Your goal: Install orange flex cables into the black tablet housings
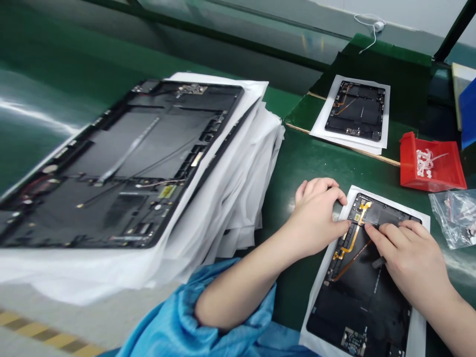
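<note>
A black tablet back housing point(357, 297) lies on a white sheet in front of me, with an orange flex cable point(349, 243) along its upper left part. My left hand point(316, 218) is at the housing's left edge, thumb and index finger apart, the thumb tip touching near the cable. My right hand point(412, 253) is closed over the housing, its index fingertip beside the cable. From under its palm sticks out the end of a dark stick-like tool point(378, 262); the rest is hidden by the fingers.
At left stands a tall stack of larger black housings point(111, 148) between white sheets point(238, 188). Another tablet housing point(357, 111) lies at the back. On the right are a red bin point(446, 171) with small white parts and a clear plastic bag point(455, 218).
</note>
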A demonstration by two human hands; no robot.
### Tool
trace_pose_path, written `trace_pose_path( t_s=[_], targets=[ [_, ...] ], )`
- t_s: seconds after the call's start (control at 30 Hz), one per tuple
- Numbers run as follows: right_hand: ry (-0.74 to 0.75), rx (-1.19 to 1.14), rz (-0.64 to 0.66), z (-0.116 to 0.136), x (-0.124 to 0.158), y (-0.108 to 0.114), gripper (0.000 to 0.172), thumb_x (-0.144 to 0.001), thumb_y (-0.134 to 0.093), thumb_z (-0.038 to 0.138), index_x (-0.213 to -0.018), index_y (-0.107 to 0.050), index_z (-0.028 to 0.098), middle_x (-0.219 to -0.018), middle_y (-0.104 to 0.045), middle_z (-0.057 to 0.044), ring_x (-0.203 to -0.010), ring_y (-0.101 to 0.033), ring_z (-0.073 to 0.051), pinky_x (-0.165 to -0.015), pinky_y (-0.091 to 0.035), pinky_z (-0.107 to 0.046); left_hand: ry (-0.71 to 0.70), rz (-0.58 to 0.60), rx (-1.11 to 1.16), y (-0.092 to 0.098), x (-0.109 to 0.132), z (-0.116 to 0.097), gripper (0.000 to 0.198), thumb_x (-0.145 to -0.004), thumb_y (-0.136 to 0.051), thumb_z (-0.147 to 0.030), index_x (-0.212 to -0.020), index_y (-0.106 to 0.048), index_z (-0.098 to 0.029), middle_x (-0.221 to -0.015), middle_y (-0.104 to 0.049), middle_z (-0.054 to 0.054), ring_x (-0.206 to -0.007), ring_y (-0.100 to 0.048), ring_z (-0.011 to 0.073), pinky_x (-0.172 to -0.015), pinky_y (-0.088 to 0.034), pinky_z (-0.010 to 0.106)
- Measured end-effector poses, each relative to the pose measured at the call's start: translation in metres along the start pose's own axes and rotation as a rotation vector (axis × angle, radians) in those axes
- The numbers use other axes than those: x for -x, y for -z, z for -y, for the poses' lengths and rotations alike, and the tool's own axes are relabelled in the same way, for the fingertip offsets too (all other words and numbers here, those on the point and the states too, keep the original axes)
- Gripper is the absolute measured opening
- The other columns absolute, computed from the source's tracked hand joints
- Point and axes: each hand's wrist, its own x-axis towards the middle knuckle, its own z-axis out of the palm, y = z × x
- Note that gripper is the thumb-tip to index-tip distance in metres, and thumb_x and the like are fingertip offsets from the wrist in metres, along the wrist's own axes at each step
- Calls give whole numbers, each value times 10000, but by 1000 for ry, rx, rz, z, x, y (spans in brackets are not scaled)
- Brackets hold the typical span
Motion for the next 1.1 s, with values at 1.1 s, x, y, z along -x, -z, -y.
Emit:
trace_pose_path(
  t_s=[1.1],
  targets=[
    [-110,-72,102,1,-1,-8,448,-798,-486,-68,-1129,-720,122,-861,-666,-36,-665,-603,-167,-952,-494,-398,-172,169,-228,19,-33,-18,410,-631,-816,-177,-988,-621,-231,-1229,-591,62,-1246,-480,314,-1072,-410,510]
  ],
)
